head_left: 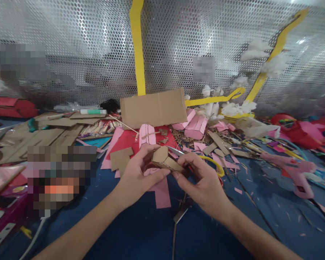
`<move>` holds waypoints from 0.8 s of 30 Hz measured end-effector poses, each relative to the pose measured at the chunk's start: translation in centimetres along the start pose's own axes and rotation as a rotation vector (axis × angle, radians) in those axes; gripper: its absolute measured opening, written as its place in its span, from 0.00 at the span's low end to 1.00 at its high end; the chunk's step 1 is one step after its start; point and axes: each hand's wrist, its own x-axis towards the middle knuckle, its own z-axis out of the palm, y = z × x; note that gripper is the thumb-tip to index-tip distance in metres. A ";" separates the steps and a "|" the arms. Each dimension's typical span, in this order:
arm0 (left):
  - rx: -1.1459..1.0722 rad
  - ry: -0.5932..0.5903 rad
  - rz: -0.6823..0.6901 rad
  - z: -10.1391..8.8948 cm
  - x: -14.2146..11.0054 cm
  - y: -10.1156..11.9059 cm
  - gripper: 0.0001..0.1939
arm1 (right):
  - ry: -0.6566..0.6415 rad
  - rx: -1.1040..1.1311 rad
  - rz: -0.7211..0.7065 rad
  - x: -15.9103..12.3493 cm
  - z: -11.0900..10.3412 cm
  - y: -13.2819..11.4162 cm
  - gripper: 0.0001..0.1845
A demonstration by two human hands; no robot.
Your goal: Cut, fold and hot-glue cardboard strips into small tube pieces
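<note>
Between my two hands is a small brown cardboard piece (160, 157) folded into a many-sided box shape. My left hand (141, 169) is closed on its left side, thumb along the lower edge. My right hand (199, 177) pinches its right end with thumb and fingers. Scissors (176, 151) with a yellow and red handle lie just behind my right hand; whether it touches them I cannot tell. Pink paper (162, 195) lies under the cardboard piece. Behind it sits a folded pink paper shape (147, 134) with dark lines, on red paper (128, 139).
A pink glue gun (292, 169) lies at the right, its cord trailing. A cardboard box (154, 108) stands at the back, with yellow strips beside it. Cardboard sheets (62, 141), a glue stick (93, 112) and white fluff (274, 66) are around. Scraps litter the blue table (119, 231).
</note>
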 end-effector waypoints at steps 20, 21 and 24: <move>0.617 -0.075 0.312 -0.7 -0.4 0.9 0.06 | -0.064 -0.399 -0.175 0.2 -0.5 -0.3 0.13; 0.614 -0.072 0.315 -0.7 -0.4 0.8 0.06 | -0.065 -0.400 -0.170 0.2 -0.4 -0.2 0.13; 0.600 -0.067 0.312 -0.7 -0.5 0.7 0.06 | -0.069 -0.401 -0.163 0.3 -0.4 -0.1 0.14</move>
